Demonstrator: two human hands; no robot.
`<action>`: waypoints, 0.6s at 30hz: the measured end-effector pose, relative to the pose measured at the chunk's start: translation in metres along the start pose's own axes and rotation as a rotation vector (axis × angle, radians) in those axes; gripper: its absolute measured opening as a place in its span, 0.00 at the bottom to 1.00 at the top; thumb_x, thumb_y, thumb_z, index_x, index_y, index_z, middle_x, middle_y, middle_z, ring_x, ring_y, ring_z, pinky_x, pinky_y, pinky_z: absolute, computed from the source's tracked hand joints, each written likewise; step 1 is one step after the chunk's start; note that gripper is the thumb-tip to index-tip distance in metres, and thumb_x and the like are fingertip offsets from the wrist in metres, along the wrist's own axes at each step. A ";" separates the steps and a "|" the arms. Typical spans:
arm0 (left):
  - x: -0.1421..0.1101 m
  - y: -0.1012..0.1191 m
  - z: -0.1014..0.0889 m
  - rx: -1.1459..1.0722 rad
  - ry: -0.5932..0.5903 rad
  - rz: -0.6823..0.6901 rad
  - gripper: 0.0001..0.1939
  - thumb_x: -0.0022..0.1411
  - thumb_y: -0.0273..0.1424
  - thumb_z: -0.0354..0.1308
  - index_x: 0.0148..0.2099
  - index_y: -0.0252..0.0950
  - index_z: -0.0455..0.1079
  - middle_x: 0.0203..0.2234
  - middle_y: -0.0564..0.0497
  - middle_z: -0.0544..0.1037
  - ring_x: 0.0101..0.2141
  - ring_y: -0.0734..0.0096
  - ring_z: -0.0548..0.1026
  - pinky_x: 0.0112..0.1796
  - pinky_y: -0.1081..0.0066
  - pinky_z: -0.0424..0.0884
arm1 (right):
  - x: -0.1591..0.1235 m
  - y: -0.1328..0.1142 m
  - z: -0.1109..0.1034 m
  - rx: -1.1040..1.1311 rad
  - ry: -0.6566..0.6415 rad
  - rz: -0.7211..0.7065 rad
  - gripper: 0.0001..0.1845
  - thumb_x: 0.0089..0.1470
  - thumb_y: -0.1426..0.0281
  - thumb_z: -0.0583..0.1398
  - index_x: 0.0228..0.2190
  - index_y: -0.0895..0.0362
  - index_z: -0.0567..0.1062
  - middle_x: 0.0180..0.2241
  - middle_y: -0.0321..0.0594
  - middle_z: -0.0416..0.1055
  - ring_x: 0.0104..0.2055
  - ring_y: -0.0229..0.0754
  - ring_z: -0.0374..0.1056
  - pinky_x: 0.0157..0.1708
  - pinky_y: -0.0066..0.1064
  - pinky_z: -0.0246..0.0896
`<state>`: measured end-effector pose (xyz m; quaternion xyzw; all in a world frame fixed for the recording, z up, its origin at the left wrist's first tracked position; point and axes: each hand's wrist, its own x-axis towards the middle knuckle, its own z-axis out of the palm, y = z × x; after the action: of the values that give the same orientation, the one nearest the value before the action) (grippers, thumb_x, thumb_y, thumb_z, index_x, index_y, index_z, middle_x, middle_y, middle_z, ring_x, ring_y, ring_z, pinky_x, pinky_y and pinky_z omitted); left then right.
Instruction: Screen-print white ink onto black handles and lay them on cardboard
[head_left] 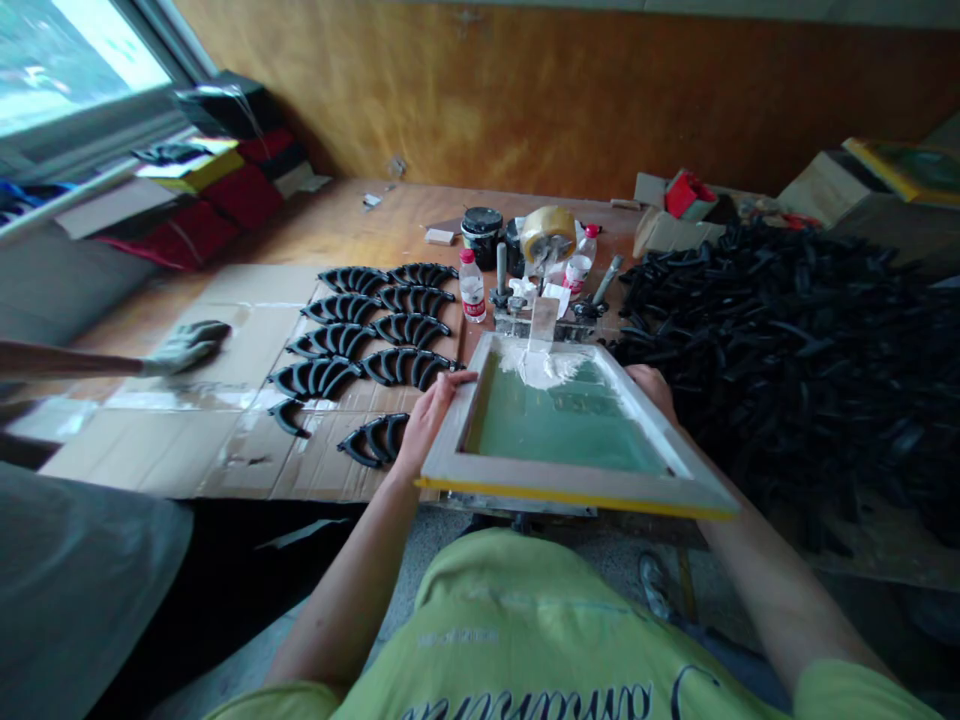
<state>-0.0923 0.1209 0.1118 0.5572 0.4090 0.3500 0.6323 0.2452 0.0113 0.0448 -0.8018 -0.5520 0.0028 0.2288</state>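
Observation:
A screen printing frame (574, 480) with a green mesh (559, 420) is in front of me, its near edge tilted up toward me. White paste (544, 368) lies on the mesh along the far side, where a squeegee (544, 322) rests. My left hand (431, 415) is closed on the frame's left side, the thumb side toward the top. On the right side my right hand (652, 390) grips the frame too, its fingers partly hidden behind it. Past the far edge is a metal clamp base (514, 328). Rows of curved black plastic parts (337, 340) lie left of my left hand.
A large pile of black parts (787, 340) covers the right side. Bottles (472, 288), a black tub (481, 235) and a tape roll (549, 235) stand behind the frame. A co-worker's gloved hand (187, 347) is over the cardboard (247, 400) at left. Boxes (217, 190) line the window.

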 end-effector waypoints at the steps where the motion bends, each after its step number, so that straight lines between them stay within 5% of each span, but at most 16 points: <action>1: -0.007 -0.013 -0.004 0.032 -0.016 -0.057 0.29 0.58 0.54 0.53 0.46 0.35 0.76 0.32 0.49 0.77 0.29 0.71 0.72 0.27 0.75 0.67 | 0.011 0.001 -0.006 -0.009 0.041 -0.003 0.14 0.57 0.72 0.55 0.39 0.65 0.78 0.38 0.49 0.75 0.41 0.42 0.69 0.46 0.34 0.65; 4: -0.019 -0.058 -0.011 0.039 -0.036 -0.201 0.32 0.54 0.48 0.61 0.57 0.37 0.69 0.31 0.50 0.77 0.29 0.69 0.73 0.27 0.75 0.67 | 0.046 -0.026 -0.007 -0.046 0.156 -0.132 0.25 0.51 0.71 0.63 0.52 0.62 0.71 0.53 0.52 0.66 0.55 0.51 0.62 0.55 0.41 0.58; 6: -0.020 -0.085 -0.010 0.025 -0.016 -0.248 0.36 0.53 0.45 0.62 0.62 0.39 0.63 0.29 0.51 0.77 0.28 0.69 0.73 0.27 0.75 0.67 | 0.064 -0.058 0.004 -0.083 0.118 -0.266 0.32 0.48 0.70 0.65 0.55 0.61 0.67 0.57 0.52 0.61 0.58 0.54 0.58 0.57 0.43 0.55; 10: -0.015 -0.119 -0.006 0.059 0.074 -0.251 0.32 0.51 0.41 0.64 0.59 0.39 0.67 0.28 0.52 0.77 0.28 0.68 0.74 0.29 0.73 0.69 | 0.079 -0.099 0.032 -0.158 -0.155 -0.328 0.16 0.52 0.71 0.62 0.44 0.59 0.72 0.43 0.48 0.69 0.48 0.50 0.63 0.47 0.37 0.60; 14: -0.013 -0.132 -0.008 0.052 0.117 -0.249 0.29 0.50 0.40 0.64 0.55 0.39 0.70 0.27 0.52 0.77 0.30 0.65 0.76 0.31 0.71 0.70 | 0.063 -0.103 0.046 -0.248 -0.320 -0.299 0.07 0.55 0.75 0.56 0.36 0.59 0.73 0.38 0.47 0.71 0.42 0.47 0.65 0.41 0.33 0.58; 18: -0.013 -0.138 -0.012 0.106 0.056 -0.225 0.30 0.55 0.43 0.61 0.58 0.39 0.68 0.29 0.51 0.78 0.31 0.67 0.76 0.33 0.71 0.70 | 0.027 -0.102 0.039 -0.248 -0.356 -0.460 0.09 0.52 0.79 0.54 0.34 0.60 0.72 0.37 0.48 0.71 0.42 0.48 0.65 0.41 0.34 0.57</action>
<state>-0.1102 0.0953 -0.0240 0.5305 0.5043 0.2699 0.6256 0.1558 0.0787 0.0538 -0.6646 -0.7465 0.0237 0.0238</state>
